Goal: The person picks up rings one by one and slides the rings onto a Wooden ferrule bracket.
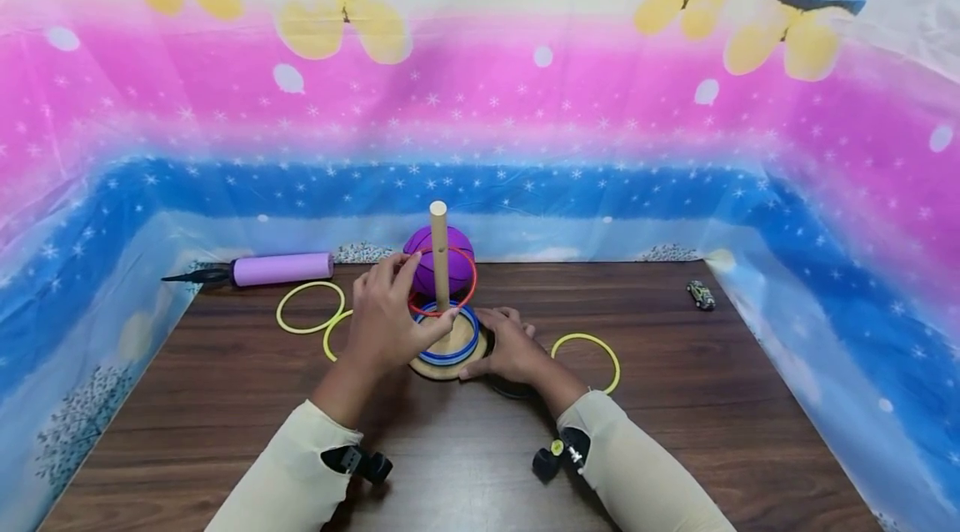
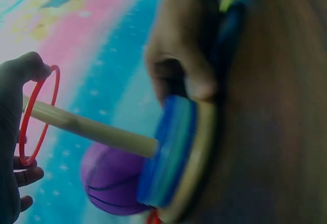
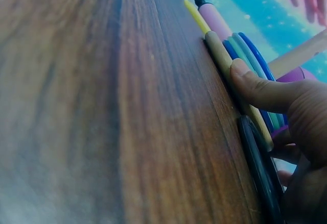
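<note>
My left hand (image 1: 386,323) holds a thin red ring (image 1: 475,275) between thumb and fingers. In the left wrist view the ring encircles the upper end of the wooden peg (image 2: 87,127). The peg rises from a round wooden base (image 1: 438,372), where blue and light-blue rings (image 2: 171,152) lie stacked at its foot. My right hand (image 1: 513,348) grips the right side of the base, its thumb (image 3: 250,81) pressed on the edge. Beside that hand, a black round piece (image 3: 258,165) lies on the table, partly hidden by it.
A purple ball (image 2: 110,180) sits behind the peg. Yellow rings (image 1: 278,311) lie on the left, and another yellow ring (image 1: 617,369) on the right. A lilac hand pump (image 1: 281,269) lies at the back left, a small toy car (image 1: 701,295) at the back right. Printed cloth surrounds the table.
</note>
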A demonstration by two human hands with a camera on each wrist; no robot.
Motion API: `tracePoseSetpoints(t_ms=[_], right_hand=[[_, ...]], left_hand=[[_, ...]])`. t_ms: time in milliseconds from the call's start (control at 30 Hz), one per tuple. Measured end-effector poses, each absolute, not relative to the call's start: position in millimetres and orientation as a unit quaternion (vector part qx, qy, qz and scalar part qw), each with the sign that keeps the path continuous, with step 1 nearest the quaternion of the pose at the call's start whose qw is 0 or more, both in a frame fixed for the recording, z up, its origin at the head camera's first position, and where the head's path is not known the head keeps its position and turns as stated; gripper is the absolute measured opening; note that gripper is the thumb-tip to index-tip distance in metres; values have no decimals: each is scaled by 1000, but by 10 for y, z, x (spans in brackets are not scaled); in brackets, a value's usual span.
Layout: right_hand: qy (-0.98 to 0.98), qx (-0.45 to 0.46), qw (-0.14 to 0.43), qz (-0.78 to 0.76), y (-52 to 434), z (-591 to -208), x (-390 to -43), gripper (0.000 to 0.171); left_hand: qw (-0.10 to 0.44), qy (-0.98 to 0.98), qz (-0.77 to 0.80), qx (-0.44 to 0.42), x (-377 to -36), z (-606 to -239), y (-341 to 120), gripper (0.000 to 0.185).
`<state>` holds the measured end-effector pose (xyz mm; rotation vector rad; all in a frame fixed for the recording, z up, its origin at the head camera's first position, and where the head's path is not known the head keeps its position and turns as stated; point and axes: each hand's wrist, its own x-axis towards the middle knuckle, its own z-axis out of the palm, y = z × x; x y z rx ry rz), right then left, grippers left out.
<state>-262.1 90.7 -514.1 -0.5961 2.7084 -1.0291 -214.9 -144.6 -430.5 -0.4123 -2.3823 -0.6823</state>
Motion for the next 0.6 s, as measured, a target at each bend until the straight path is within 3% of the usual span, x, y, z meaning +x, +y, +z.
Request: tracePoseSetpoints(t_ms=[600], right_hand=[[912, -193, 81, -352, 900, -5129, -2592, 112]], left_hand=[[242, -924, -258, -143, -2143, -4814, -1493, 91]])
